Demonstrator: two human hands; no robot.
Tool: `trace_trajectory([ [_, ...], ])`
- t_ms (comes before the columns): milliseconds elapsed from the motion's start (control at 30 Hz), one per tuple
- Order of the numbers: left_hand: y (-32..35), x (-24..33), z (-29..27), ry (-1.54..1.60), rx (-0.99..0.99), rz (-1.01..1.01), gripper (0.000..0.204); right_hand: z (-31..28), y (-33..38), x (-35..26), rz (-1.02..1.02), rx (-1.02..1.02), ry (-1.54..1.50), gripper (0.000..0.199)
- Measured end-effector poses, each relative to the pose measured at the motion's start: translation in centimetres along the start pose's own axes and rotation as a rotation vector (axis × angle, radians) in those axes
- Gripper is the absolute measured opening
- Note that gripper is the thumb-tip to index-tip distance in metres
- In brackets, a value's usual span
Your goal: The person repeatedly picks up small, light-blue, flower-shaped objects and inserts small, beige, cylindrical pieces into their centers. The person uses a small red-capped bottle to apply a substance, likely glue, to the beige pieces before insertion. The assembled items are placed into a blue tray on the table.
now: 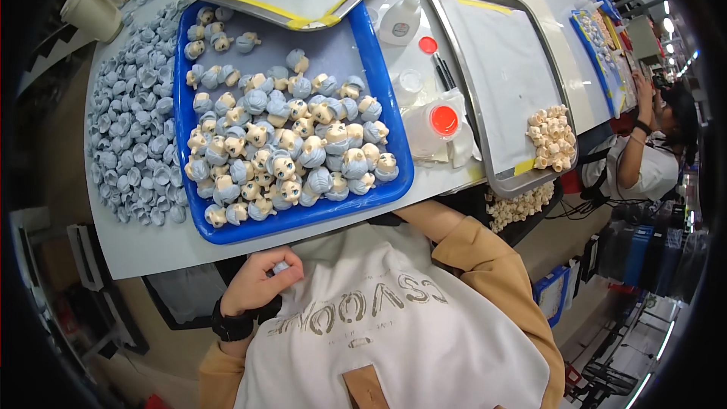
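Note:
My left hand (261, 279) is curled at my chest below the table edge, with a small grey-blue hair piece (281, 266) pinched in its fingers. A black watch sits on that wrist. My right hand is hidden; only the tan sleeve (469, 246) shows, reaching under the table edge. In front of me stands a blue tray (303, 216) full of several small doll heads (288, 151) with blue-grey hair and beige faces.
A heap of loose grey-blue hair pieces (136, 129) lies left of the tray. On the right a metal tray (515, 182) holds beige doll heads (551, 136). A red-capped jar (443, 121), a white bottle (400, 21) and another person (651, 151) are nearby.

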State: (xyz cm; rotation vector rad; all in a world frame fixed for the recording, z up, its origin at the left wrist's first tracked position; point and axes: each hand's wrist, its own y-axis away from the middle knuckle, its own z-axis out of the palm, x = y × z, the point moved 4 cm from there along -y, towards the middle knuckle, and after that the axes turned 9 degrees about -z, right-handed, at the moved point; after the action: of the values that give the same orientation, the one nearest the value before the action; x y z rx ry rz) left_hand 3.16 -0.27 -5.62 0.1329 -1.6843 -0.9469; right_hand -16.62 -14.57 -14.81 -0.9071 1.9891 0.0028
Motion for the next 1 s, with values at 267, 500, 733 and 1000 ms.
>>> trace_trajectory([
  [267,0.1,-0.1,0.8,-0.022,-0.094,-0.067,0.015,-0.6,0.9,0.6,0.037,-0.023,-0.049,0.023],
  [500,2.0,4.2,1.1,0.113,-0.208,-0.058,0.028,-2.4,7.8,-8.0,0.148,-0.519,-0.066,0.021],
  [733,3.3,7.4,-0.5,0.269,-0.075,0.463,0.031,-26.0,7.5,-11.1,0.492,0.327,0.564,0.022],
  [1000,1.8,9.8,0.2,0.277,-0.010,0.580,0.043,-26.0,7.3,-7.1,0.382,0.075,1.078,0.020],
])
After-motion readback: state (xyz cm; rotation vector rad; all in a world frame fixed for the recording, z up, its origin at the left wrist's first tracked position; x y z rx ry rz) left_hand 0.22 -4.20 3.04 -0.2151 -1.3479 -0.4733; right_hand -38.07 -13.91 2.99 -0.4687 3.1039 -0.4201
